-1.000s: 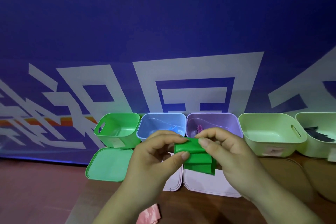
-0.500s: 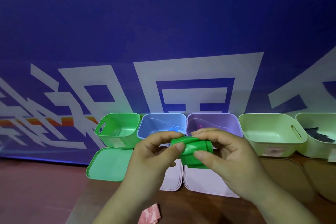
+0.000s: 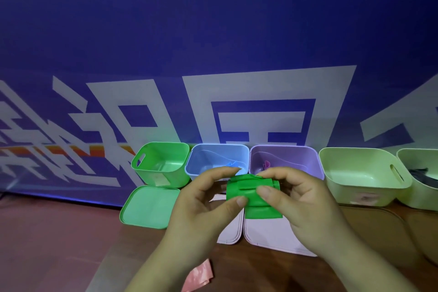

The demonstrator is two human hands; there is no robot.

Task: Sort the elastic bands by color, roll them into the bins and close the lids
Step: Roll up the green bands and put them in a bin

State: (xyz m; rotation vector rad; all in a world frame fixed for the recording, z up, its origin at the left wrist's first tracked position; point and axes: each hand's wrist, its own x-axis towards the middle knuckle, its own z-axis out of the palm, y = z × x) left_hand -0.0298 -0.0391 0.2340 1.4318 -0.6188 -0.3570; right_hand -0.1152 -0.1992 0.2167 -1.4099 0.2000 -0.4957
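Both hands hold a green elastic band (image 3: 251,194), partly rolled, with a loose flap hanging below. My left hand (image 3: 203,199) pinches its left end with thumb and fingers. My right hand (image 3: 298,197) grips its right side, thumb on the front. The band is in the air in front of the blue bin (image 3: 203,161) and purple bin (image 3: 296,159). The green bin (image 3: 161,163) stands open at the left, its green lid (image 3: 149,206) flat in front of it. A blue band (image 3: 233,164) lies in the blue bin and a pink band (image 3: 266,164) in the purple bin.
Two pale green bins (image 3: 360,178) (image 3: 417,161) stand at the right, the far one holding something dark (image 3: 424,174). Two pale lids (image 3: 231,232) (image 3: 267,234) lie on the wooden table under my hands. A pink band (image 3: 199,277) lies near the front edge. A blue banner rises behind the bins.
My hands have kept turning the green band; the roll is thicker now and a short flap hangs below it again. Bins and lids have stayed put.
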